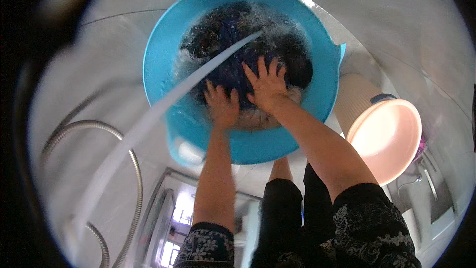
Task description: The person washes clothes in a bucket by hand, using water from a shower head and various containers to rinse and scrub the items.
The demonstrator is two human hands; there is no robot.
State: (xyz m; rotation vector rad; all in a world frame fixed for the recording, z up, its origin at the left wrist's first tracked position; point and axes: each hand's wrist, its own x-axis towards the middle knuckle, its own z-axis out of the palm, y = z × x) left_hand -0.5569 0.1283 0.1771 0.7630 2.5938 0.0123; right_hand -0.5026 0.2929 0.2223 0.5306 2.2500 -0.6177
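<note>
A large blue plastic tub holds foamy water and soaked dark fabric. My right hand lies flat on the fabric with its fingers spread. Lower and to its left, my left hand presses on the same wet pile, its fingers apart and the tips partly in the water. Nothing is gripped in either hand. A beige cloth shows under and between my wrists. From the lower left, a stream of water crosses over the tub's rim and lands among the suds beyond my hands.
To the right stands a tan ribbed container beside a peach plastic basin. A flexible metal shower hose loops at the left. Grey tiled surfaces surround the tub, and a doorway frame is at the lower left.
</note>
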